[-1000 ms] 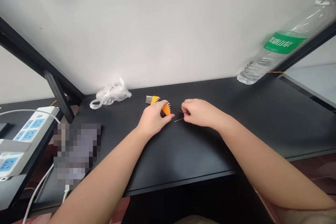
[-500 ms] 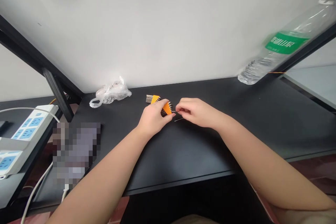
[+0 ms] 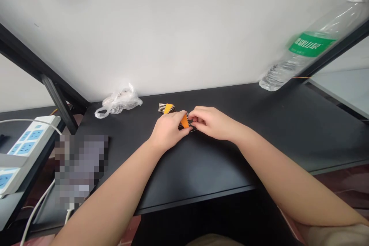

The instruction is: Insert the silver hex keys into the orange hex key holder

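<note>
An orange holder [image 3: 168, 108] with several metal hex keys [image 3: 162, 107] in it rests on the black desk. My left hand [image 3: 165, 128] is wrapped over the holder, thumb at the near side and fingers across the top, hiding its middle. At the holder's right end, my right hand [image 3: 210, 122] pinches a thin hex key, its fingertips against the ends of the other keys. Most of that key is covered by my fingers. A thin metal piece [image 3: 193, 130] shows just under the right fingertips; whether it lies on the desk I cannot tell.
A crumpled clear plastic bag [image 3: 121, 100] lies by the wall at the back left. At the right, a large water bottle with a green label [image 3: 313, 44] leans there. A white power strip [image 3: 30, 142], a white cable [image 3: 39, 201] and a blurred-out object [image 3: 85, 165] are on the left.
My right hand has moved left, closing the small gap to the holder, and the thin key is now at the holder's end. My left hand keeps its hold.
</note>
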Available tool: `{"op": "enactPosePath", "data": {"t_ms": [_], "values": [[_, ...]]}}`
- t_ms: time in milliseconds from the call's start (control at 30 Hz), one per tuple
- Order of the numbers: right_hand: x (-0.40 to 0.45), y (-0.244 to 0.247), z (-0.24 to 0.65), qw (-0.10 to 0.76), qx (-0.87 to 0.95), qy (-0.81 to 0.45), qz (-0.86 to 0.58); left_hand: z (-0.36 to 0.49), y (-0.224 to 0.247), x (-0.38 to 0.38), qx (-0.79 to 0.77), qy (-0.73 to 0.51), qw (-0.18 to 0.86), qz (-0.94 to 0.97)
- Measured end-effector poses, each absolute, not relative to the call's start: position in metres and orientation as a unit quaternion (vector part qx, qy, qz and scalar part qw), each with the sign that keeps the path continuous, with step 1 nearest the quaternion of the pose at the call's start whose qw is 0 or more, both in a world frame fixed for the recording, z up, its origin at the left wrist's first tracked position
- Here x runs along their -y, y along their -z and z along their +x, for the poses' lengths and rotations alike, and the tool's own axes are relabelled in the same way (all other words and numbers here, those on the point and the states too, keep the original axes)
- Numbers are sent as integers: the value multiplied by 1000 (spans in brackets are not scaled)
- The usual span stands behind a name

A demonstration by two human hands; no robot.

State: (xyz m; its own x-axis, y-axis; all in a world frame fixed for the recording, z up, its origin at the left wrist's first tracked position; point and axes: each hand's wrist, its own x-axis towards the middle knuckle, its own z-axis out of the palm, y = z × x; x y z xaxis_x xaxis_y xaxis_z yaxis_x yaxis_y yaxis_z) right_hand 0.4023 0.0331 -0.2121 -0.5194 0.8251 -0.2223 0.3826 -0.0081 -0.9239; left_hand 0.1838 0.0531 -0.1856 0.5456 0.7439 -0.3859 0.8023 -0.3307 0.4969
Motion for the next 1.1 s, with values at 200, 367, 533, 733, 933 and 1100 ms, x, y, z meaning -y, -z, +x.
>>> {"op": "enactPosePath", "data": {"t_ms": [200,367,533,733,933,1100], "values": [[-28,216,390,236,579,-642,-444,183,185,-54,-505,28,360,784],[-31,220,399,225,590,-621,-465,181,188,-54,-530,15,357,769],[-32,225,416,77,701,-561,-433,180,192,-53,-544,3,338,768],[-28,223,413,19,726,-519,-451,180,193,-53,-535,9,331,777],[-36,213,419,119,687,-559,-448,180,193,-54,-529,14,320,786],[-36,212,418,156,685,-567,-430,180,193,-53,-527,14,325,785]]}}
